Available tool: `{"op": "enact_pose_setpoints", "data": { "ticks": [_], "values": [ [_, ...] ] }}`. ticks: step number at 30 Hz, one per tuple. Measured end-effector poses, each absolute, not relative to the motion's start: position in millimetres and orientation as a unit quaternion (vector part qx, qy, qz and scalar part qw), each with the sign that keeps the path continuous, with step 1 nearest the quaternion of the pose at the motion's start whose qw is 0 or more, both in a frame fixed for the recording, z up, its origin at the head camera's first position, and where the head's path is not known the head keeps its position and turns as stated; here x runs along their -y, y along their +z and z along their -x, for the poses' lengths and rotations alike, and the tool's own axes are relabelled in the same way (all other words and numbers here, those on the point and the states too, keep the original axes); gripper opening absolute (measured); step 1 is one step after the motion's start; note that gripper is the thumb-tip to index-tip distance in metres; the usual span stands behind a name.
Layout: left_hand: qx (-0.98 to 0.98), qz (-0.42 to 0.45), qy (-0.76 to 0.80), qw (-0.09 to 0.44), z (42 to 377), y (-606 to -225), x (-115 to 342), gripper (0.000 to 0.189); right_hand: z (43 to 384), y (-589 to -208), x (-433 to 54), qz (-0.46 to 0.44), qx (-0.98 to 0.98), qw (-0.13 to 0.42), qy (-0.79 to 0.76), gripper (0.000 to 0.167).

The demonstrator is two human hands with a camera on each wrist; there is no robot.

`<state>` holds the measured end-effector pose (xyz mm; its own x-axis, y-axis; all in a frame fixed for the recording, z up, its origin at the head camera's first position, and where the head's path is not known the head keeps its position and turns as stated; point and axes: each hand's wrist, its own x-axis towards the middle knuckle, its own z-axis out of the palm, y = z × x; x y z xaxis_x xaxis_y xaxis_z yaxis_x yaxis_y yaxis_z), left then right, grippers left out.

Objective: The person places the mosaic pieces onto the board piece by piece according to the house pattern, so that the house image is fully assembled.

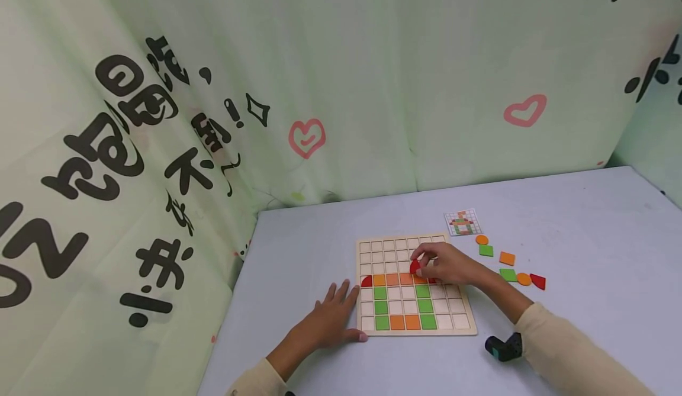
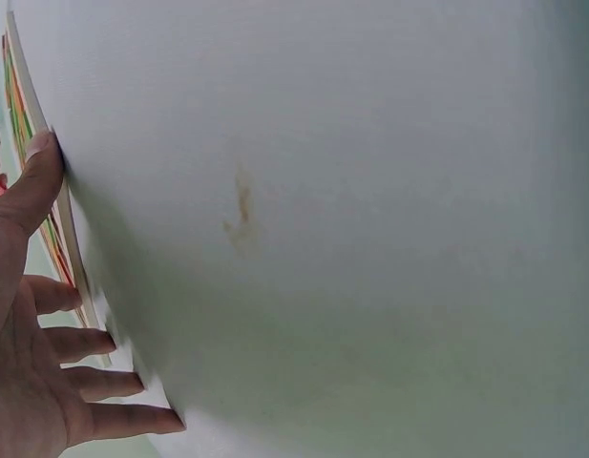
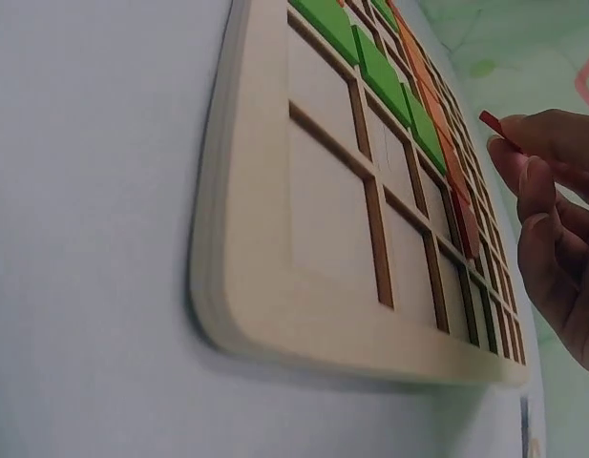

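Note:
A wooden grid board [image 1: 443, 322] lies on the table with coloured pieces in some cells. A row of orange squares [image 1: 392, 279] crosses it, with a red curved-edge piece [image 1: 366, 281] at the left end. Two columns of green squares [image 1: 425, 306] run below that row, with two orange squares [image 1: 405, 322] between them at the bottom. My right hand [image 1: 444, 264] pinches a small red piece [image 3: 501, 132] between thumb and fingertips, above the board. The left hand [image 1: 333, 316] rests with fingers spread at the board's left edge, its thumb at the near corner.
Behind the board's far right corner lies a pattern card [image 1: 462, 222]. To the right are loose pieces, among them an orange disc [image 1: 482, 240], a green square [image 1: 486, 250] and a red piece [image 1: 538, 282]. A printed curtain [image 1: 405, 88] hangs behind the table.

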<state>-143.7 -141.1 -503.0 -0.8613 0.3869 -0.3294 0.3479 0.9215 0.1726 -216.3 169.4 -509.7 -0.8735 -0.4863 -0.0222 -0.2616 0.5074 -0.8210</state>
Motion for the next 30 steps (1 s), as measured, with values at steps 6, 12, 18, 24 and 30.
{"op": "enact_pose_setpoints", "data": {
  "ticks": [6, 12, 18, 24, 30],
  "values": [
    [-0.963, -0.189, 0.055, 0.183, 143, -502, 141, 0.101, 221, -510, -147, 0.213, -0.855, 0.135, -0.453, 0.020],
    [-0.963, -0.188, 0.052, 0.186, 144, -503, 141, 0.101, 224, -507, -127, 0.190, -0.859, 0.140, -0.454, 0.020],
    [-0.963, -0.189, 0.051, 0.185, 144, -505, 142, 0.101, 230, -513, -110, 0.178, -0.868, 0.133, -0.444, 0.020],
    [-0.962, -0.188, 0.052, 0.189, 145, -506, 142, 0.101, 230, -516, -95, 0.166, -0.881, 0.117, -0.428, 0.020],
    [-0.963, -0.190, 0.045, 0.187, 145, -505, 142, 0.101, 229, -517, -84, 0.167, -0.902, 0.096, -0.387, 0.016]
  ]
}}
